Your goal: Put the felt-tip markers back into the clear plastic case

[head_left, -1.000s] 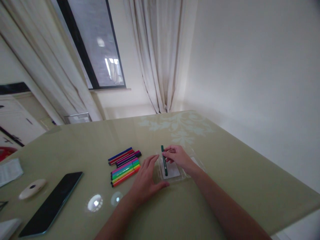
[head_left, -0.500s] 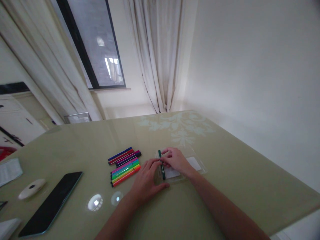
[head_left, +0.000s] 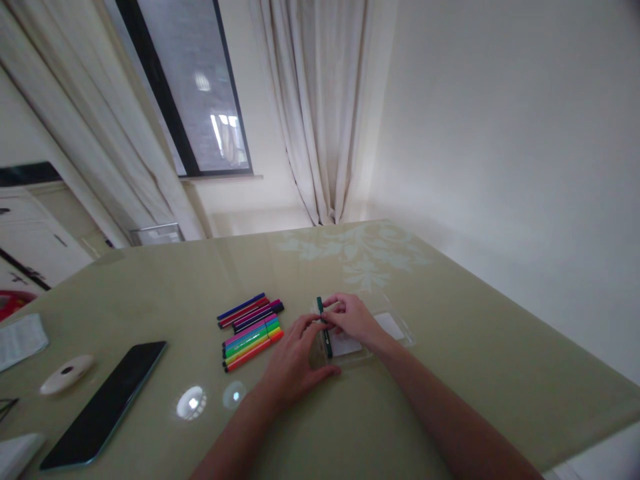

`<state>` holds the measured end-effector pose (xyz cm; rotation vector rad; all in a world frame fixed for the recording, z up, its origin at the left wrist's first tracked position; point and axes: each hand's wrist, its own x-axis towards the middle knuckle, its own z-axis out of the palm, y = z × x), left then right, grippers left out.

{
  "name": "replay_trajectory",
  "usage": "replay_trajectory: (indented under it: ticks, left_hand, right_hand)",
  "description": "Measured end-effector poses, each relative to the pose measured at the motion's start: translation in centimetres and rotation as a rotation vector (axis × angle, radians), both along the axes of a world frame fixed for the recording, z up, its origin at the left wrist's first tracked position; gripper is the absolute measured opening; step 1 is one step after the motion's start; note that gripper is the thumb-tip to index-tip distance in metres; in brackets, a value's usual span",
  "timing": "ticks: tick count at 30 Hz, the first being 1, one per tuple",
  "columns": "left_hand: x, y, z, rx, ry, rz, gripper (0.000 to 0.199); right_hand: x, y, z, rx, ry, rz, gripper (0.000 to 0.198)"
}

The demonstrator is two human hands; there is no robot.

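A dark green marker (head_left: 327, 341) lies across the left end of a clear plastic case (head_left: 360, 360), with its capped far end tilted up slightly. My right hand (head_left: 353, 320) reaches over the case and pinches the marker near its upper half. At the case's left edge, my left hand (head_left: 295, 360) steadies it, thumb along the near edge and fingertips close to the marker. A white insert (head_left: 389, 325) shows inside the case, partly covered by my right hand. Just left of my left hand, several coloured markers (head_left: 253, 343) lie side by side in slanted rows.
A black phone (head_left: 107, 403) lies on the glossy table (head_left: 175, 293) at the left. Beyond it are a white oval object (head_left: 67, 375) and a folded pale cloth or paper (head_left: 23, 340). Light reflections show on the tabletop. Wall and curtains (head_left: 320, 120) stand behind.
Both hands keep nearly the same pose around the case. The green marker's far end sits slightly higher; the whole view has shifted very little.
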<state>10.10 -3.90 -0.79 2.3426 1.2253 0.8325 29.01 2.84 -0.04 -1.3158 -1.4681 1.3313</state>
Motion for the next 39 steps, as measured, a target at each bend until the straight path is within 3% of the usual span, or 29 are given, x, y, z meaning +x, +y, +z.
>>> replay_trajectory:
  ticks: [8,15,23,29,35,39]
  left_hand:
    - [0.1,0.0,0.0,-0.002,0.004,0.000,0.076]
    - [0.0,0.0,0.1,0.033,0.061,-0.001,0.062]
    - [-0.1,-0.1,0.2,0.118,0.209,0.011,0.052]
    - [0.3,-0.3,0.6,0.159,0.319,-0.003,0.046]
    - [0.2,-0.1,0.6,0.097,0.237,0.017,0.046]
    - [-2.1,1.1,1.3,0.058,0.095,0.197,0.020]
  right_hand:
    - [0.1,0.3,-0.6,0.027,0.018,0.004,0.026]
    - [0.3,-0.1,-0.1,0.039,-0.056,0.065,0.027]
    - [0.2,-0.6,0.4,0.232,-0.363,0.036,0.016]
    - [0.1,-1.0,0.7,0.350,-0.462,0.045,0.011]
    - [0.2,-0.8,0.7,0.312,-0.474,0.077,0.008]
    - [0.5,-0.3,0.5,0.300,-0.474,0.064,0.006]
